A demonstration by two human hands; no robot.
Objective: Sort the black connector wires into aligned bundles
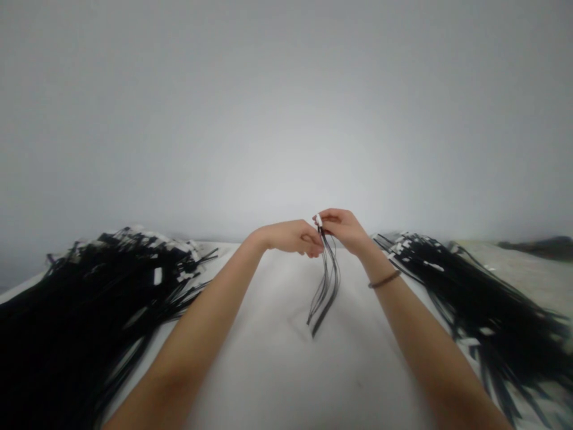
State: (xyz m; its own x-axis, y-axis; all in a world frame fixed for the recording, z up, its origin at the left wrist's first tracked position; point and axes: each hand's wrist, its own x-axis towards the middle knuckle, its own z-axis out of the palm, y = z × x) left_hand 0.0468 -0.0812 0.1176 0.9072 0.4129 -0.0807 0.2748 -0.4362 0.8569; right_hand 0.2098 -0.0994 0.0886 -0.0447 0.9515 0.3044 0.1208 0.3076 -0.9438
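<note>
A wire harness [333, 286] of thin black wires with a white connector [319, 220] at its top hangs above the white table, in front of me. My right hand [342, 228] pinches the connector between thumb and fingers. Just left of it, my left hand [299, 237] has its fingers curled together at the wires right below the connector. What exactly lies between the left fingertips is small and blurred. The loose wire ends dangle downward, curving to the left.
A large heap of black wire harnesses [89, 310] with white connectors lies on the left. Another pile of black harnesses [483, 298] lies on the right, partly over clear plastic [532, 275]. The white table [286, 364] runs back to a pale wall [286, 107].
</note>
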